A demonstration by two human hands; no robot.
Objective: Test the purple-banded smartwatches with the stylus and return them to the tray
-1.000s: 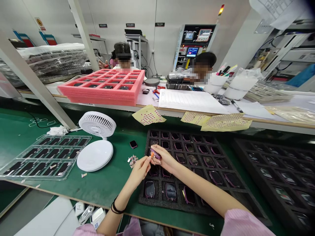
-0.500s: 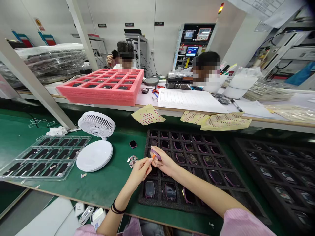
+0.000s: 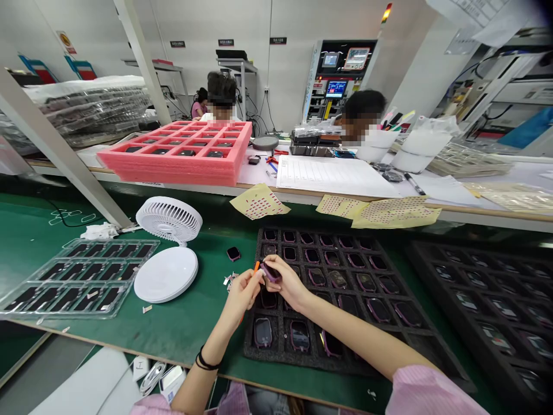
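Observation:
My left hand [image 3: 240,293] pinches a thin orange stick [image 3: 256,267], whose tip points up beside the watch. In my right hand [image 3: 290,283] is a purple-framed smartwatch body [image 3: 271,274] with a dark face, gripped between thumb and fingers. Both hands meet over the left part of a black foam tray [image 3: 280,334], which holds rows of similar purple watch bodies. One more watch body [image 3: 234,253] lies on the green mat, just above a pile of small whitish pieces [image 3: 230,280] partly hidden by my left hand.
A white fan [image 3: 166,274] stands left of my hands. Beyond it lies a clear plastic tray [image 3: 121,308] of black parts. Another black foam tray [image 3: 458,346] is at right. The raised shelf carries a pink foam tray [image 3: 173,170] and papers [image 3: 337,176]. Co-workers sit behind.
The watch body in my right hand has turned so its dark face shows more. The orange stick has shifted left and now points upward beside it.

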